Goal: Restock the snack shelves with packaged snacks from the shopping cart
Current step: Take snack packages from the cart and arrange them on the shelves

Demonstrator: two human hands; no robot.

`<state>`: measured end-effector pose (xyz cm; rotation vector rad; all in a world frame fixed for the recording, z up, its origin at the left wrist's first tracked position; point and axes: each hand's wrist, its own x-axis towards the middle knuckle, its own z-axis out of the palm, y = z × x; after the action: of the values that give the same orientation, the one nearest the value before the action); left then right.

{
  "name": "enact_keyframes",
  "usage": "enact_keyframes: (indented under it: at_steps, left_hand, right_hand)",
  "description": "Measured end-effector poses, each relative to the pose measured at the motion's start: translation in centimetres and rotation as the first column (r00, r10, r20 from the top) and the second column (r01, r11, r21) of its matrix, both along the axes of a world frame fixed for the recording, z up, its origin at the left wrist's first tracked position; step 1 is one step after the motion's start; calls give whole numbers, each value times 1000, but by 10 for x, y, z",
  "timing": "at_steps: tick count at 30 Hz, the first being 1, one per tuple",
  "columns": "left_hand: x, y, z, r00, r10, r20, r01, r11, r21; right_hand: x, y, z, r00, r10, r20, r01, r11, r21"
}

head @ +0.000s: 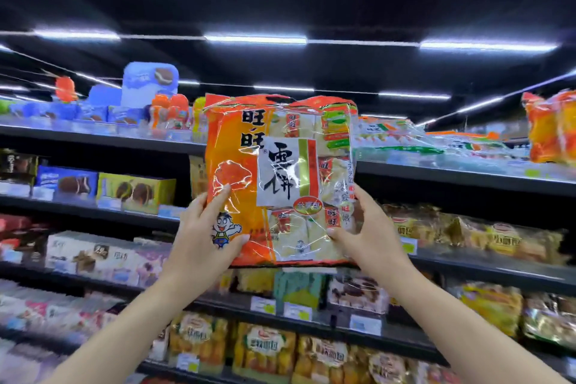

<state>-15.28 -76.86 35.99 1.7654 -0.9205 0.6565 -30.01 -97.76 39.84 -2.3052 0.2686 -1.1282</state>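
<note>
Gripping an orange snack bag (277, 178) upright by its lower edges, the left hand (204, 234) and right hand (371, 227) lift it before the top shelf (103, 138).

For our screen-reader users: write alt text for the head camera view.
Two hands hold up a large orange rice cracker bag before stocked store shelves, the left hand and right hand gripping its lower edges. Behind it, the top shelf carries blue boxes and similar bags; lower shelves hold boxed cakes and bagged snacks.

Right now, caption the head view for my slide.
Both hands, left and right, hold an orange-red rice cracker bag before stocked snack shelves.
</note>
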Motion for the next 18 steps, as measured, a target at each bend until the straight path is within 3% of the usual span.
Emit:
enact_keyframes:
  at_steps: [8,18]
  left_hand:
    - [21,-73,47,994,40,104,-37,999,-31]
    - [124,-131,128,965,71,253,-61,997,-47]
  right_hand:
    - [20,-75,46,998,-9,55,11,999,-32]
    - [107,-125,116,977,-10,214,41,989,-142]
